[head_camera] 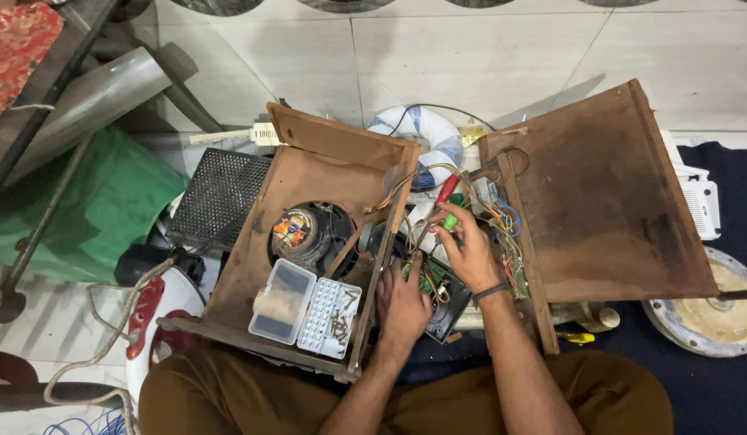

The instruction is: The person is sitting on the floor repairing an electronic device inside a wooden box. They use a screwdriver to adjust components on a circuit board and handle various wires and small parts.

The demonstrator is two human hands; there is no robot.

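My right hand grips a small green-handled screwdriver, tip pointing down toward a green circuit board in a black frame. A red-handled tool lies just above it among coloured wires. My left hand rests flat against the board's left side, beside the wooden speaker box. Inside the box sit a round speaker and a clear plastic screw case with its lid open.
A brown wooden panel lies at the right. A white wire coil sits behind the box, a black mesh grille at its left, green cloth further left. A round metal part rests at far right.
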